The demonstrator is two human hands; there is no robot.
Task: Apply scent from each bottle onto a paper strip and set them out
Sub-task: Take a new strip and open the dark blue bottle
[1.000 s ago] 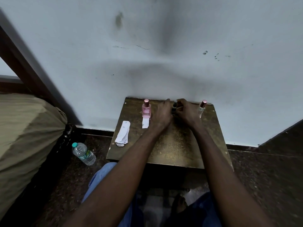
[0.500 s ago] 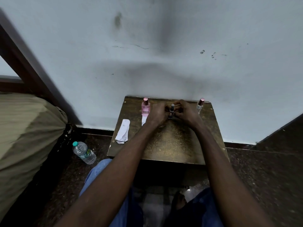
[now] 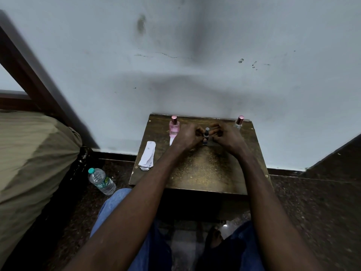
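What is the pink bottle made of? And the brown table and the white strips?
Square pink perfume bottle: probably clear glass, see-through with pink liquid inside, under a shiny rose metallic-looking cap.
Small brown table: looks like wood or laminate, scuffed dull and pale in the middle.
Stack of white strips: thin matte paper, with the ends fanned out.

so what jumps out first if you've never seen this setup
The left hand and right hand meet at the far middle of the small wooden table, fingers curled round a small dark bottle. A pink bottle stands to their left and a clear pink-capped bottle at the far right corner, with a stack of paper strips near the table's left edge.
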